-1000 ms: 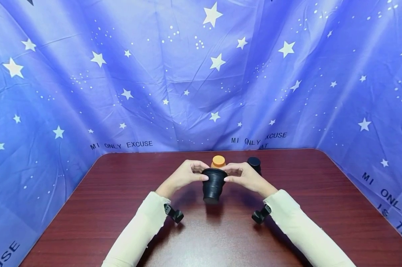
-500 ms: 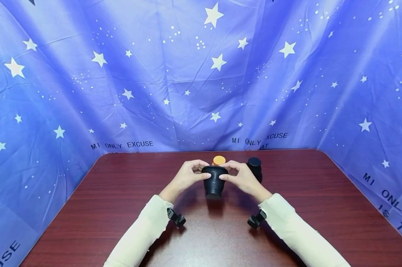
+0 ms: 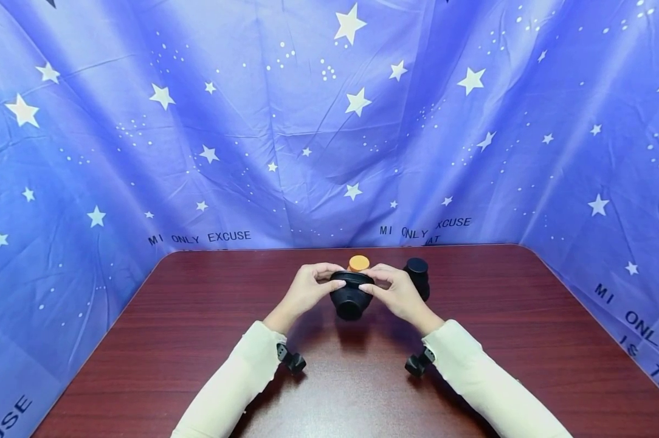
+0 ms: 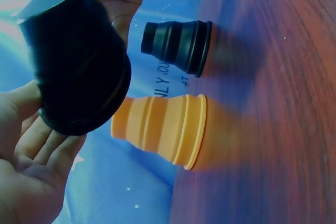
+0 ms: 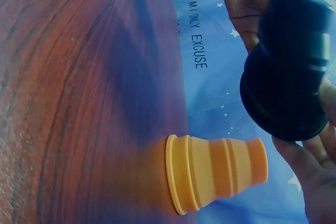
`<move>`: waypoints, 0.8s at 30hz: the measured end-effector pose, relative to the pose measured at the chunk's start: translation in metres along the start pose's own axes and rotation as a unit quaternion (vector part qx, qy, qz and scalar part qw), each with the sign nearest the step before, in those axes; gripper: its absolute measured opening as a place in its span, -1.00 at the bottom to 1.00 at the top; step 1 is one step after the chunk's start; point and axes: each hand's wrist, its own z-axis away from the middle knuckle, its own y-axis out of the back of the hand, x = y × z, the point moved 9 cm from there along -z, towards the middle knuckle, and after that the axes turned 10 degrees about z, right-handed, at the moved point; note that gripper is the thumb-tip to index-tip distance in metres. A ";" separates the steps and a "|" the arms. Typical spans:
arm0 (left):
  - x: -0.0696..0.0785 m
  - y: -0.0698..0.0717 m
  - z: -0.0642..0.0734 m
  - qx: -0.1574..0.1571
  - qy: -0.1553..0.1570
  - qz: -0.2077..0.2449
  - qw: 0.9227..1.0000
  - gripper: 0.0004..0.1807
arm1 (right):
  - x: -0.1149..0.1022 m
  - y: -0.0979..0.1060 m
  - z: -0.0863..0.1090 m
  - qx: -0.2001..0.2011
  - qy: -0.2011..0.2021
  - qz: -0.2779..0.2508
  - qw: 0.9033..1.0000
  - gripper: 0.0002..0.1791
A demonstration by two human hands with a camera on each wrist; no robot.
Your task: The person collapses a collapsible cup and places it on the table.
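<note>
My left hand [image 3: 310, 289] and right hand [image 3: 397, 293] grip a black collapsible cup [image 3: 350, 299] from both sides, close over the table. Both thumbs press on the near side just below its wide rim, with the other fingers behind. The cup is tilted, its narrow base pointing down and toward the head camera. In the left wrist view the ribbed, tapering wall of the black cup [image 4: 79, 66] shows large. Behind it an orange collapsible cup [image 4: 163, 129] stands upside down on its rim, mostly hidden in the head view. A second black collapsible cup [image 4: 176, 48] also stands upside down, beside my right hand.
The dark red wooden table [image 3: 171, 328] ends at a blue curtain [image 3: 275, 121] with white stars at the back and sides. A black wrist camera [image 3: 292, 360] hangs under the left sleeve, another wrist camera [image 3: 419, 362] under the right.
The held cup has risen slightly and its base has swung up toward the head camera, so it looks shorter. Both thumbs have moved inward along the rim, and the wrists are closer together.
</note>
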 end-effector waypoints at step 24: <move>-0.047 -0.003 -0.008 0.018 -0.009 0.276 0.961 -0.68 | 0.001 0.021 0.006 0.163 0.046 -0.013 0.985 -0.75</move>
